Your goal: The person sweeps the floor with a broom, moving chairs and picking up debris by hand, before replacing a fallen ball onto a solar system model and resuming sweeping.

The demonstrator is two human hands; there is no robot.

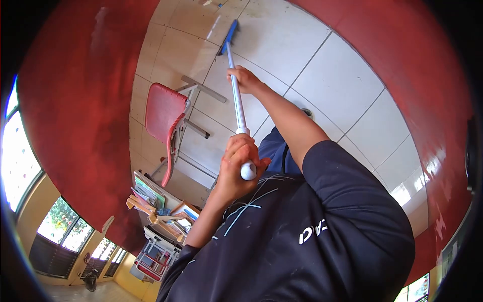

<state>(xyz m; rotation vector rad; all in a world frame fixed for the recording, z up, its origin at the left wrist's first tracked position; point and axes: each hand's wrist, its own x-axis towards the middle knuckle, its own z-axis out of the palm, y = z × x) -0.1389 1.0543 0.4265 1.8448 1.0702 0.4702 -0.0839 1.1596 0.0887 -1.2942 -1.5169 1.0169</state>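
Note:
A push broom with a pale, shiny handle (237, 103) slants up through the view. Its narrow blue head (229, 39) rests on the tiled floor; whether bristles or a blade line its edge is hard to make out. Close to my body, my left hand (240, 163) wraps round the top of the handle, just below its rounded white end cap (248, 170). Further down the shaft, nearer the head, my right hand (244, 80) is closed round it with that arm stretched out.
A red chair (165, 111) with metal legs stands left of the broom. Below it, a desk holds books and papers (150, 194) and wooden pieces (168, 221). Another red and white chair (151, 259) is further down. Red walls (90, 110) curve along both sides of the white tiles (337, 75).

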